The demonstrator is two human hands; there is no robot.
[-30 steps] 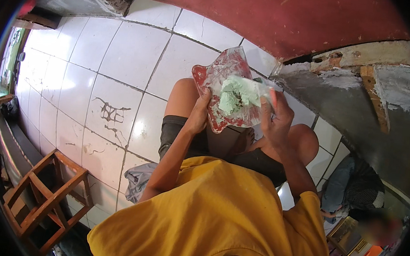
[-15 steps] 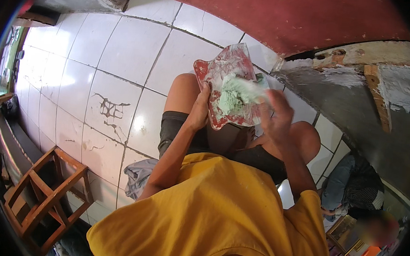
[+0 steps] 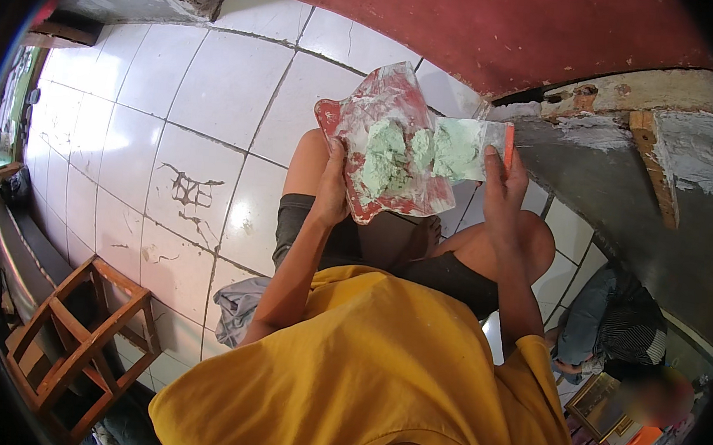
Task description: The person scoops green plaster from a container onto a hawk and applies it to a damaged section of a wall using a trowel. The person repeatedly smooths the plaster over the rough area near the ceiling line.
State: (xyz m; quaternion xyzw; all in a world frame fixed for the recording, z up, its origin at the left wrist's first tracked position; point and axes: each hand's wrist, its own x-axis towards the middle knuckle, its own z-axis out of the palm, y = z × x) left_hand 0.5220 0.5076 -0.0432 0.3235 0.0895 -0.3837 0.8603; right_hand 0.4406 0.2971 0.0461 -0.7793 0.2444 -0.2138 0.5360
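Observation:
My left hand (image 3: pixel 333 192) grips the near left edge of a red, irregularly shaped plastic board (image 3: pixel 336 119), smeared with whitish residue and held above my lap. A crumbly mound of pale green putty (image 3: pixel 384 152) lies on the board. At the board's right edge, my right hand (image 3: pixel 504 187) is closed on a flat putty scraper (image 3: pixel 498 136) with an orange-red strip along its outer edge. Pale green putty covers the scraper's wide blade, whose left end overlaps the board and meets the putty there.
White floor tiles (image 3: pixel 217 80) with dark joints spread to the left. A wooden frame (image 3: pixel 88 336) stands lower left, and grey cloth (image 3: pixel 237 307) lies by my left hip. Ahead is a red panel (image 3: pixel 502 26); a grey patched wall (image 3: pixel 608 178) runs right. Another person (image 3: pixel 614 323) sits at the right.
The scraper, blurred over the putty before, now lies flat and sharp at the board's right edge, with putty on its blade. My right hand has moved right; the board has shifted slightly left.

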